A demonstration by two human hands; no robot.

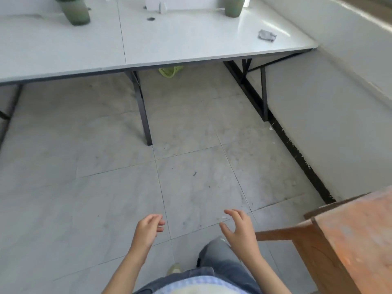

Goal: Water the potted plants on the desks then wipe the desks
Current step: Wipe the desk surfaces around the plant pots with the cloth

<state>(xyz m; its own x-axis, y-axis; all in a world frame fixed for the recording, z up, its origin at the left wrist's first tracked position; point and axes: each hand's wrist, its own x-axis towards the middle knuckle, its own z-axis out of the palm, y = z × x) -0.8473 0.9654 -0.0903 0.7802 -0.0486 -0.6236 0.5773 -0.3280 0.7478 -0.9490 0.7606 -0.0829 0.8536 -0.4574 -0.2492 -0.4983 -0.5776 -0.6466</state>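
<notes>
2 white-topped desks (63, 49) | 2 green potted plants (76, 11) | 1 crumpled grey cloth (266, 35) | 1 lime-green plastic basket (170, 71) | 1 brown wooden table (356, 236) | 2 bare hands (148, 228)

White desks (191, 45), 2 green pots (76, 12), grey cloth (266, 35), lime basket (170, 71).

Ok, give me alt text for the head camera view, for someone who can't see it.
A person's empty left hand and right hand hang open over a grey tiled floor, facing white desks. Two green potted plants and a crumpled grey cloth sit on the desks; a worn wooden table stands at right.
</notes>
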